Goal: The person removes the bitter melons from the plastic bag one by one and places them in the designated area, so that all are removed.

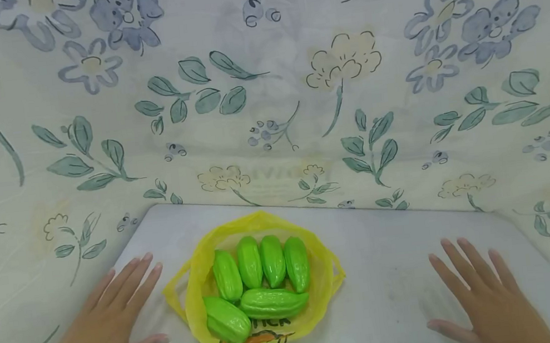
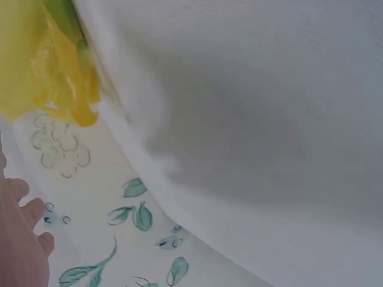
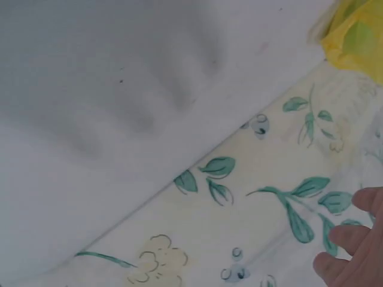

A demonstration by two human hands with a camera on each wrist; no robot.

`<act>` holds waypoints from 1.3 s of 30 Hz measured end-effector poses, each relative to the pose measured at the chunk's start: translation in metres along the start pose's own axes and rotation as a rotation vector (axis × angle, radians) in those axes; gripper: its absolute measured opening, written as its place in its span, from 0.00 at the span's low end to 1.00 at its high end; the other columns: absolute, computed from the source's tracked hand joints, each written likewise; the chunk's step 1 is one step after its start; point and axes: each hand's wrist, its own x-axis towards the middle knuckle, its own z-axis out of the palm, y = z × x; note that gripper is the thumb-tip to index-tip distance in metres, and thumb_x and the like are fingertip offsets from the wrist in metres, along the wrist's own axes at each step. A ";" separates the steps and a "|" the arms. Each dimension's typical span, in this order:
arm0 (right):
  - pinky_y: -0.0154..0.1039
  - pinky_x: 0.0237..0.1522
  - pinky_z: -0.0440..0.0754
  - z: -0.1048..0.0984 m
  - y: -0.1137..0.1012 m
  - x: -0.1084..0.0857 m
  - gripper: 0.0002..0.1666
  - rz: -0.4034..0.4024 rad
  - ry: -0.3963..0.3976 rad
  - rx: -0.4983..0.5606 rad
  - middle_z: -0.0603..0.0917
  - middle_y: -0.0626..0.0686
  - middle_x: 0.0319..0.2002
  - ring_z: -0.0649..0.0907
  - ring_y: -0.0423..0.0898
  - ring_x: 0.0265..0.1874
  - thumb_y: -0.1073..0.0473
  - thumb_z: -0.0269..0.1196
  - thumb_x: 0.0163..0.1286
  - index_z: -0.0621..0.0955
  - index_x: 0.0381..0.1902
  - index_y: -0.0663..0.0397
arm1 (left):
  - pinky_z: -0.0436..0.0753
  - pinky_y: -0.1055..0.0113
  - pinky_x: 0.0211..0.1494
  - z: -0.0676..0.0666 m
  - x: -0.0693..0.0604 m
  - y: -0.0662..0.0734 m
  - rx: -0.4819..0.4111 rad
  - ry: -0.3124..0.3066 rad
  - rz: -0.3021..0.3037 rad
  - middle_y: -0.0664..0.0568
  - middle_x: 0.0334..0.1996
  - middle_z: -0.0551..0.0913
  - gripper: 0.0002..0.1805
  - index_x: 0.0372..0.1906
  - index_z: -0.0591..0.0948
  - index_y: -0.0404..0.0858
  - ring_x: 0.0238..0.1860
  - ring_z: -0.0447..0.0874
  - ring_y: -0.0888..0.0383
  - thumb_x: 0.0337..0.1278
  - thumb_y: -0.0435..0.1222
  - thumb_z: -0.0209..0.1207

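A yellow plastic bag [image 1: 199, 291] stands on the white table with its mouth spread wide. Inside it lie several glossy green ridged vegetables [image 1: 275, 303], like small chayotes or bitter melons; their exact kind is unclear. Left of the bag, my left hand [image 1: 107, 320] is held with fingers extended and thumb apart, holding nothing. My right hand [image 1: 489, 297] is well to the right of the bag, fingers spread, also holding nothing. In the left wrist view the bag [image 2: 57, 66] shows at the upper left; in the right wrist view, its edge [image 3: 356, 45] shows at the upper right.
The white tabletop [image 1: 381, 272] carries a few small dark specks between the bag and my right hand. Behind and beside it hangs a floral-patterned cloth or sheet [image 1: 290, 80], meeting the table's far edge. The bag's handle loops [image 1: 338, 271] stick out sideways.
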 end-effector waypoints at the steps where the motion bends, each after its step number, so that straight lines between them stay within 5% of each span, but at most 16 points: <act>1: 0.63 0.77 0.32 -0.001 -0.002 0.003 0.66 -0.009 0.003 0.003 0.50 0.58 0.84 0.41 0.56 0.83 0.15 0.56 0.62 0.52 0.85 0.46 | 0.33 0.53 0.82 -0.001 0.001 0.001 -0.003 0.002 0.001 0.46 0.85 0.45 0.64 0.85 0.48 0.42 0.84 0.34 0.52 0.54 0.71 0.62; 15: 0.61 0.78 0.34 -0.018 -0.039 0.053 0.62 -0.130 0.016 0.050 0.54 0.59 0.83 0.52 0.62 0.80 0.15 0.51 0.66 0.58 0.83 0.49 | 0.38 0.53 0.82 -0.002 0.025 0.016 -0.044 0.071 0.016 0.41 0.82 0.57 0.59 0.83 0.52 0.33 0.83 0.45 0.49 0.65 0.72 0.51; 29: 0.59 0.78 0.53 -0.026 -0.085 0.107 0.57 -0.285 0.035 0.156 0.57 0.56 0.82 0.59 0.58 0.80 0.19 0.56 0.68 0.64 0.80 0.49 | 0.31 0.68 0.79 -0.006 0.042 0.039 -0.077 -0.008 -0.089 0.36 0.76 0.66 0.56 0.79 0.61 0.31 0.72 0.67 0.37 0.61 0.66 0.63; 32: 0.60 0.75 0.60 -0.027 -0.095 0.115 0.54 -0.319 0.036 0.176 0.62 0.56 0.80 0.62 0.58 0.78 0.22 0.60 0.67 0.67 0.79 0.49 | 0.50 0.53 0.82 -0.008 0.046 0.044 -0.083 -0.014 -0.110 0.36 0.75 0.67 0.54 0.77 0.64 0.29 0.72 0.68 0.37 0.61 0.65 0.64; 35: 0.60 0.74 0.64 -0.025 -0.103 0.122 0.51 -0.358 0.063 0.195 0.68 0.58 0.76 0.66 0.58 0.75 0.26 0.65 0.67 0.70 0.76 0.50 | 0.68 0.41 0.72 -0.010 0.050 0.047 -0.075 -0.037 -0.143 0.36 0.74 0.68 0.52 0.76 0.66 0.29 0.70 0.70 0.37 0.61 0.62 0.66; 39: 0.56 0.72 0.69 -0.021 -0.113 0.131 0.43 -0.429 0.130 0.219 0.75 0.59 0.70 0.72 0.58 0.70 0.35 0.72 0.65 0.75 0.69 0.54 | 0.74 0.36 0.64 -0.013 0.055 0.050 -0.066 -0.064 -0.195 0.34 0.70 0.73 0.46 0.73 0.70 0.29 0.64 0.75 0.35 0.61 0.56 0.68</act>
